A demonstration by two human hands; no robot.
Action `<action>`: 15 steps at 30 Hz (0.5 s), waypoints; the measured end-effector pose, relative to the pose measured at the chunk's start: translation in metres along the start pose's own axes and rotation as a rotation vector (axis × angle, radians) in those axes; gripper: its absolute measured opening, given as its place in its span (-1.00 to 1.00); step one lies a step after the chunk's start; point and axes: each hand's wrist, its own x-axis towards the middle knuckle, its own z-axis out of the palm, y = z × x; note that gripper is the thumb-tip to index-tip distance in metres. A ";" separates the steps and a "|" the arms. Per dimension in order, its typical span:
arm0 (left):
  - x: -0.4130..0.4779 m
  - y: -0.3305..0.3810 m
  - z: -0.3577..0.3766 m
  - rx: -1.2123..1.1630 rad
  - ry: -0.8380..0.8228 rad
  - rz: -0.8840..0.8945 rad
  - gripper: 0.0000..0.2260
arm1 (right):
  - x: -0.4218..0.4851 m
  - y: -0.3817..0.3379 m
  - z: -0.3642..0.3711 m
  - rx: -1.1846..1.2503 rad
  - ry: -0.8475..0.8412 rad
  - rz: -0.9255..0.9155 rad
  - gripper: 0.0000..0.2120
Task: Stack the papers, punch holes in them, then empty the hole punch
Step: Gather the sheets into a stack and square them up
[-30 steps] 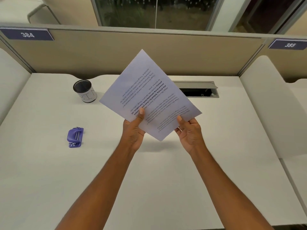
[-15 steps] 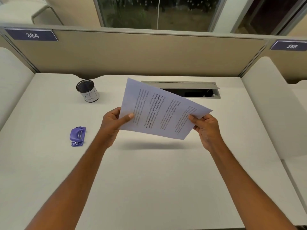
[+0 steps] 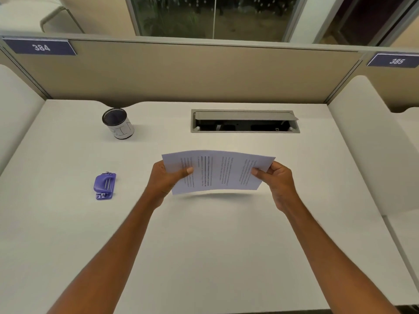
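Both of my hands hold the printed white papers (image 3: 218,172) over the middle of the desk, long side across, a little above the surface and slightly bowed. My left hand (image 3: 166,179) pinches the left short edge, thumb on top. My right hand (image 3: 275,175) pinches the right short edge the same way. A purple hole punch (image 3: 104,185) lies flat on the desk, well to the left of my left hand, untouched. How many sheets are in the papers I cannot tell.
A black mesh cup with a white label (image 3: 118,123) stands at the back left. An open grey cable hatch (image 3: 244,121) is set into the white desk (image 3: 204,245) behind the papers. Beige partition walls close the back and both sides.
The papers have turned from a raised diagonal to lying sideways and have come down close to the desk. My hands have moved apart to the two short edges.
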 end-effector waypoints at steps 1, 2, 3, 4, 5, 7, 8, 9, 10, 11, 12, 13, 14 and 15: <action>-0.002 -0.005 0.001 0.005 -0.002 -0.011 -0.69 | 0.000 0.006 -0.002 0.006 -0.002 0.022 -0.75; -0.004 -0.010 0.002 0.003 -0.002 -0.028 -0.69 | -0.001 0.012 -0.003 0.012 -0.004 0.046 -0.72; -0.006 -0.015 0.004 -0.001 -0.001 -0.046 -0.68 | -0.002 0.018 -0.004 0.016 -0.005 0.070 -0.70; -0.009 -0.019 0.007 -0.004 0.002 -0.062 -0.67 | -0.002 0.023 -0.005 0.012 -0.003 0.090 -0.68; -0.011 -0.022 0.009 -0.004 0.006 -0.071 -0.67 | -0.002 0.027 -0.006 0.003 0.002 0.107 -0.67; -0.013 -0.025 0.013 -0.006 0.016 -0.073 -0.69 | -0.002 0.032 -0.005 -0.011 0.007 0.127 -0.66; -0.013 -0.026 0.014 -0.006 0.020 -0.071 -0.71 | -0.002 0.033 -0.005 -0.017 0.006 0.130 -0.66; -0.013 -0.025 0.014 -0.007 0.024 -0.069 -0.72 | -0.001 0.032 -0.006 -0.027 0.004 0.130 -0.66; -0.014 -0.024 0.015 -0.013 0.027 -0.067 -0.72 | 0.000 0.031 -0.007 -0.040 -0.001 0.127 -0.66; -0.014 -0.022 0.014 -0.025 0.032 -0.065 -0.72 | 0.001 0.030 -0.009 -0.050 -0.006 0.122 -0.67; -0.014 -0.020 0.013 -0.042 0.037 -0.061 -0.71 | 0.001 0.029 -0.011 -0.058 -0.009 0.120 -0.68; -0.014 -0.018 0.012 -0.068 0.042 -0.055 -0.69 | 0.001 0.027 -0.014 -0.063 -0.006 0.119 -0.71; -0.014 -0.016 0.011 -0.100 0.047 -0.047 -0.68 | 0.001 0.025 -0.017 -0.062 -0.002 0.119 -0.74; -0.013 -0.013 0.010 -0.136 0.053 -0.039 -0.67 | 0.001 0.023 -0.020 -0.052 0.001 0.119 -0.78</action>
